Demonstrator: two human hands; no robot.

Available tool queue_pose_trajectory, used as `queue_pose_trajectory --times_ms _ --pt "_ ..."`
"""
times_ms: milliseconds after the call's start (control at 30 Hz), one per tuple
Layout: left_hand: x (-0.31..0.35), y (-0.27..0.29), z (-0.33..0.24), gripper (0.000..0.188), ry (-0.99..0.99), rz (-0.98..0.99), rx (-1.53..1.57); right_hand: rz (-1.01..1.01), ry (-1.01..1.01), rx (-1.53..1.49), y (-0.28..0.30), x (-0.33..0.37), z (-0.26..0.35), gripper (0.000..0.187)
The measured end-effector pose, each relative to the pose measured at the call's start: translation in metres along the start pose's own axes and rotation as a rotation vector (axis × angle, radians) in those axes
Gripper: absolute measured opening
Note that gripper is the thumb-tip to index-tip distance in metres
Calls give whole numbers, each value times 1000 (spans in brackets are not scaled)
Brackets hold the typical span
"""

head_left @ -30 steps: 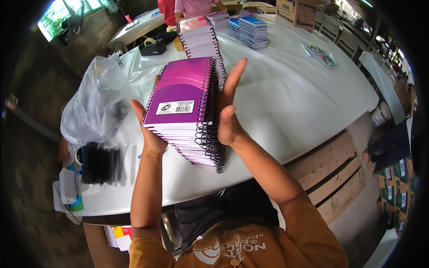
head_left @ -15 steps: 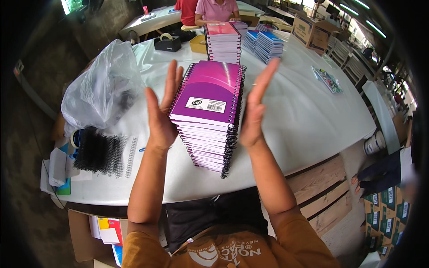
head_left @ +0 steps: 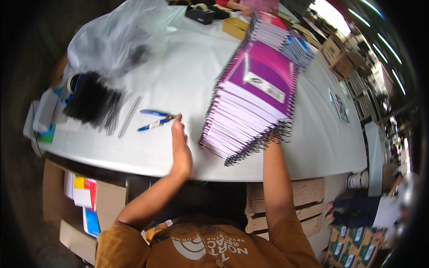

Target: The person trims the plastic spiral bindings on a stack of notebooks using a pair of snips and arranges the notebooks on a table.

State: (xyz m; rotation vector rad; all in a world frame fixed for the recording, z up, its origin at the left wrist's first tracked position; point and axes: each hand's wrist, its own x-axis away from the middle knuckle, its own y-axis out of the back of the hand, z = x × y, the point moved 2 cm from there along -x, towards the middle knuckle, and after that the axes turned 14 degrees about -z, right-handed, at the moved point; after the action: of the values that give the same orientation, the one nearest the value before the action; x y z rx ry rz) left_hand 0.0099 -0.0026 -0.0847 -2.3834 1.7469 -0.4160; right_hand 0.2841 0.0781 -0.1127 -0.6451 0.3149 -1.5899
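A tall stack of purple spiral notebooks (head_left: 268,67), with black coils along its sides and a white label on top, stands right of centre on the table. My right hand (head_left: 272,146) is at the stack's near right side; its fingers are hidden behind the coils. To the left of the stack, my left hand (head_left: 180,145) is raised edge-on with fingers stretched up, apart from the notebooks. Blue-handled pliers (head_left: 154,112) lie on the table by its fingertips; whether they touch cannot be made out.
Black binding coils (head_left: 91,100) and a clear plastic bag (head_left: 109,42) lie at left. Beyond the stack are pink notebooks (head_left: 270,31), blue notebooks (head_left: 298,51), a yellow tray (head_left: 235,28) and a tape dispenser (head_left: 200,14). A cardboard box (head_left: 339,56) sits at far right; another person is across the table.
My hands were raised on both sides of the stack. The left has moved down and away from it, the right behind its coils. The view has turned, and the pliers now show fully.
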Motion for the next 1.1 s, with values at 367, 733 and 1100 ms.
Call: queue_pose_trajectory --times_ms 367,733,1100 --pt "74 -32 16 72 255 178 103 121 -87 -68 -6 -2 -7 57" --pt "-5 -17 3 86 434 483 110 -438 165 -43 -10 30 -38 50" --pt "-69 -40 -17 80 445 754 29 -814 504 -282 -82 99 -54 61"
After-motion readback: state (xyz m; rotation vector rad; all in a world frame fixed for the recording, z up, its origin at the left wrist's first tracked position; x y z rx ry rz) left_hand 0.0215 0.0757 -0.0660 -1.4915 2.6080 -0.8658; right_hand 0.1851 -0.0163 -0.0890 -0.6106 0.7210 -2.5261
